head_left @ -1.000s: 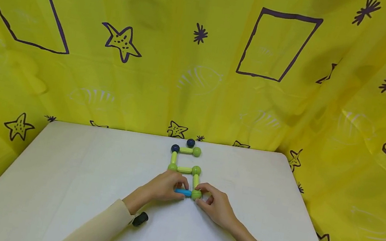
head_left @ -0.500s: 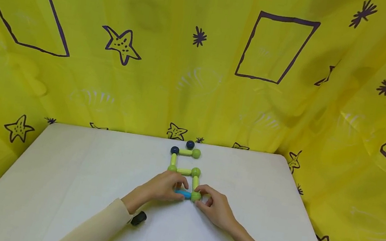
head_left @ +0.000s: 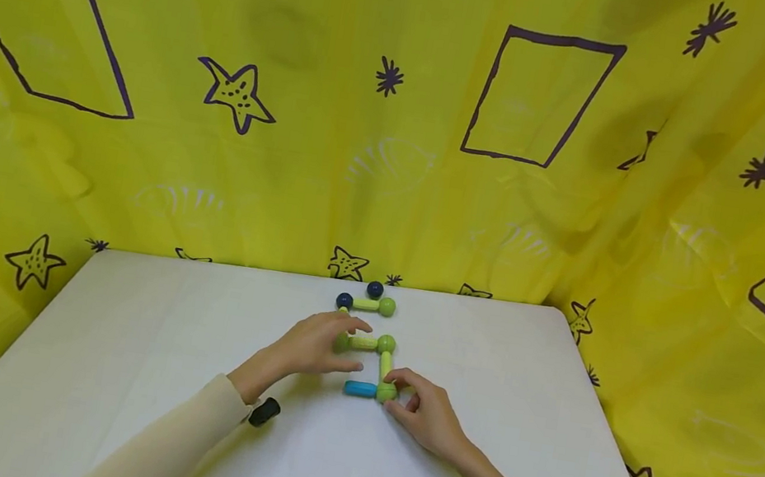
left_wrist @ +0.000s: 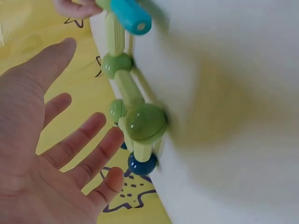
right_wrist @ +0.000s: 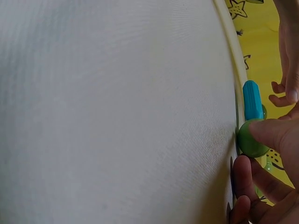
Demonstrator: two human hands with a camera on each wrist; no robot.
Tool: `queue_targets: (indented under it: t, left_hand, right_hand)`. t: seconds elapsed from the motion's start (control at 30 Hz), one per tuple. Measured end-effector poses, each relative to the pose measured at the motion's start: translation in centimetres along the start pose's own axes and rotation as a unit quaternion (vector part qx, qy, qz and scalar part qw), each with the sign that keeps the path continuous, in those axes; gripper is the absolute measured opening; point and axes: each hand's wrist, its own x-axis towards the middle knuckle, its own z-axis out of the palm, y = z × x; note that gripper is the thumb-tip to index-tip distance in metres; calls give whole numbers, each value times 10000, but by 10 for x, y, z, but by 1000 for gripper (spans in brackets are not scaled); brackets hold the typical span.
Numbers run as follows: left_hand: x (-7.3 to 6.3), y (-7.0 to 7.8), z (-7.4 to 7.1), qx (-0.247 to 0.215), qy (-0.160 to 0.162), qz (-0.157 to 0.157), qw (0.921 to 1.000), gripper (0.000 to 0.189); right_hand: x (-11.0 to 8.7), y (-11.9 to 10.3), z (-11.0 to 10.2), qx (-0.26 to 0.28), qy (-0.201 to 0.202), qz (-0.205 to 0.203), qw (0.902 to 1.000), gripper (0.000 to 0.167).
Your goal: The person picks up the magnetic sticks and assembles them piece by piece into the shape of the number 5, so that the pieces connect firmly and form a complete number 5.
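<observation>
A chain of green balls and pale green rods lies on the white table, bending several times. At its near end a blue rod (head_left: pixel 359 389) joins a green ball (head_left: pixel 386 392), which my right hand (head_left: pixel 428 413) pinches between thumb and fingers; the right wrist view shows the thumb on this ball (right_wrist: pixel 252 139). My left hand (head_left: pixel 317 342) hovers over the chain's left side with fingers spread, holding nothing. In the left wrist view its palm (left_wrist: pixel 60 154) faces the chain, apart from the green ball (left_wrist: pixel 146 122). The blue rod's left end is free.
A dark blue ball (head_left: pixel 344 301) forms the chain's far left corner, with a rod leading to a green ball (head_left: pixel 387 307). Another dark blue ball (head_left: pixel 375 290) sits by the table's back edge. A yellow patterned curtain (head_left: pixel 287 173) surrounds the white table (head_left: pixel 183 357).
My left hand has let go of the blue rod and moved up and away from it, its fingers opening. My right hand keeps its hold on the green ball.
</observation>
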Motion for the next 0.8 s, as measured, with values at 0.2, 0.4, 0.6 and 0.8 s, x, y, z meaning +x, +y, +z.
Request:
queue_targets:
  t: [0.2, 0.4, 0.6, 0.8]
  left_hand:
    - [10, -6, -9, 142, 399, 77, 9991, 58]
    - [28, -14, -20, 277, 592, -247, 9976, 58]
    - [50, -23, -30, 135, 566, -514, 9970, 56]
    - [69, -32, -27, 81, 387, -687, 9969, 56]
  right_hand:
    - [-1, 0, 1, -29, 42, 9, 10000, 34]
    - [-1, -1, 1, -35, 44, 41, 10000, 34]
    - [-2, 0, 1, -16, 38, 25, 10000, 34]
    - [-2, 0, 1, -20, 22, 2, 10000, 33]
